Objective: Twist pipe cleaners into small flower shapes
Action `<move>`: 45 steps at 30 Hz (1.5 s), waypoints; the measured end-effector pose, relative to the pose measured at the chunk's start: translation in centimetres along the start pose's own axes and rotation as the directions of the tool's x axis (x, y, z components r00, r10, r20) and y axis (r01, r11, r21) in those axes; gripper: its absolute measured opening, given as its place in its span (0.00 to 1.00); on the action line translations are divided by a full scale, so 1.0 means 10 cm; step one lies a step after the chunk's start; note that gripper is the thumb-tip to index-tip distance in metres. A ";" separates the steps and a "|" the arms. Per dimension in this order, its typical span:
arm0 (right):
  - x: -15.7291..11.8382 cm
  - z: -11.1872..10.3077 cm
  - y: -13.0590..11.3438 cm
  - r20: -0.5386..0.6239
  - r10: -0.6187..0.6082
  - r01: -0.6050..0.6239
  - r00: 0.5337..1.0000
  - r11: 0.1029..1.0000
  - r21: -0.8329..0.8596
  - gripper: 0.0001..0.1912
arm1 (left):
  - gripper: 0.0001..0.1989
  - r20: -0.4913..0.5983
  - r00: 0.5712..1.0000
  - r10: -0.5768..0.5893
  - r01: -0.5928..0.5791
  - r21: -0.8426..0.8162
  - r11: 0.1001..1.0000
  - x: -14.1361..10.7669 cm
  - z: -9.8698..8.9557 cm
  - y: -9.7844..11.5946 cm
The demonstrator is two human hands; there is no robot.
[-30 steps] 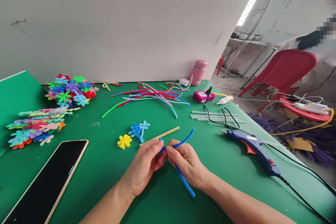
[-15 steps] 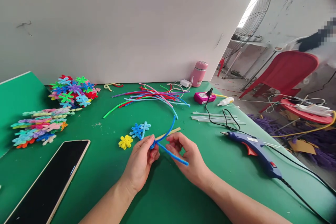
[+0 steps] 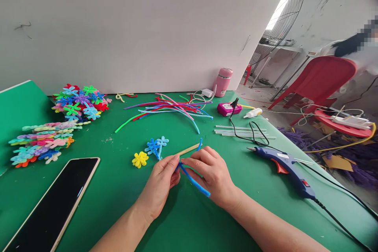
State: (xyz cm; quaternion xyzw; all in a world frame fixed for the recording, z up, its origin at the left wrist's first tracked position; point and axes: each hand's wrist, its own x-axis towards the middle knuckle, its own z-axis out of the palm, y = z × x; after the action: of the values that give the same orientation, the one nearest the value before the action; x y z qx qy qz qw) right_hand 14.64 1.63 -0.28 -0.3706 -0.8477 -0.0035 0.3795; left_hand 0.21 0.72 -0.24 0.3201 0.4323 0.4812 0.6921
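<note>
Between the thumb and fingers of my left hand (image 3: 161, 183) are a thin wooden stick (image 3: 189, 149) and a blue pipe cleaner (image 3: 195, 182), crossing at the fingertips. My right hand (image 3: 211, 173) is closed beside it, thumb and fingers pinching the same pipe cleaner near the crossing. One end of the pipe cleaner shows above the right fingers, while the other curves down across them. Just beyond my left hand are blue pipe-cleaner flowers (image 3: 152, 147); whether their stem is in its grip is hidden. A yellow pipe-cleaner flower (image 3: 139, 160) lies on the green table (image 3: 118, 189).
Loose pipe cleaners (image 3: 171, 108) lie farther back. At left are a heap of flowers (image 3: 81, 100), stacked flower strips (image 3: 44, 141) and a phone (image 3: 53, 204). A glue gun (image 3: 283, 165), glue sticks (image 3: 242, 132), black cord and pink bottle (image 3: 223, 82) are at right.
My right hand has moved left and closed on the blue pipe cleaner near my left fingertips. The upper end of the pipe cleaner now sits lower and farther right.
</note>
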 end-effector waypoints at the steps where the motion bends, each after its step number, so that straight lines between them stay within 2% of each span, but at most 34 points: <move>1: 0.00 0.00 0.00 0.008 -0.001 0.001 1.000 1.000 -0.005 0.09 | 0.11 0.011 1.000 -0.005 0.005 0.015 1.000 0.00 0.00 0.00; 7: 0.00 0.01 0.01 0.025 -0.002 0.003 1.000 1.000 -0.027 0.07 | 0.14 0.089 0.996 -0.014 0.004 0.117 0.993 -0.02 0.01 0.03; 12: 0.03 0.01 -0.03 0.036 0.014 -0.014 0.999 1.000 0.003 0.09 | 0.15 0.089 0.996 -0.004 -0.008 0.135 0.991 -0.03 0.03 0.03; 15: 0.04 0.00 -0.06 0.065 0.080 -0.087 0.995 0.989 0.116 0.09 | 0.15 0.078 0.996 0.031 -0.046 0.189 0.981 -0.04 0.03 0.01; 17: 0.04 0.00 -0.08 0.093 0.146 -0.162 0.985 0.965 0.204 0.09 | 0.15 0.075 0.994 0.084 -0.102 0.282 0.954 -0.04 0.02 0.01; 20: 0.03 0.01 -0.10 0.162 0.267 -0.306 0.950 0.896 0.320 0.10 | 0.15 0.097 0.971 0.219 -0.239 0.457 0.856 -0.07 0.03 0.03; 22: 0.02 0.01 -0.11 0.238 0.350 -0.420 0.906 0.809 0.411 0.11 | 0.15 0.122 0.944 0.307 -0.322 0.552 0.769 -0.10 0.05 0.05; 25: 0.03 0.01 -0.12 0.387 0.423 -0.573 0.819 0.580 0.579 0.12 | 0.14 0.158 0.893 0.421 -0.419 0.633 0.651 -0.11 0.05 0.05; 29: 0.06 0.00 -0.14 0.530 0.413 -0.645 0.741 0.219 0.732 0.13 | 0.14 0.318 0.786 0.530 -0.579 0.679 0.451 -0.09 0.00 0.04; 31: 0.08 -0.01 -0.15 0.572 0.414 -0.664 0.708 0.114 0.739 0.13 | 0.14 0.385 0.754 0.533 -0.620 0.686 0.382 -0.08 -0.03 0.05; 33: 0.09 -0.01 -0.16 0.580 0.422 -0.666 0.697 0.081 0.741 0.13 | 0.13 0.374 0.767 0.522 -0.608 0.685 0.401 -0.08 -0.03 0.06; 37: 0.09 0.00 -0.16 0.562 0.439 -0.645 0.701 0.053 0.762 0.15 | 0.12 0.217 0.882 0.417 -0.455 0.619 0.640 -0.12 0.01 0.10; 39: 0.08 0.01 -0.16 0.564 0.450 -0.646 0.692 0.039 0.762 0.15 | 0.12 0.169 0.915 0.365 -0.394 0.566 0.724 -0.13 0.04 0.12; 41: 0.07 0.02 -0.16 0.567 0.460 -0.653 0.683 0.037 0.756 0.16 | 0.13 0.146 0.926 0.349 -0.369 0.544 0.753 -0.13 0.06 0.13; 45: 0.05 0.04 -0.13 0.564 0.466 -0.664 0.682 0.072 0.744 0.17 | 0.14 0.103 0.930 0.352 -0.347 0.555 0.756 -0.10 0.06 0.11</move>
State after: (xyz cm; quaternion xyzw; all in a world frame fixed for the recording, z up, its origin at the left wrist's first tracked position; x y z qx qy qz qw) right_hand 13.34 1.14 0.08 -0.3871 -0.5075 0.6519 0.4094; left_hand 0.10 0.10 1.29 0.5833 0.4903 0.4534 0.4625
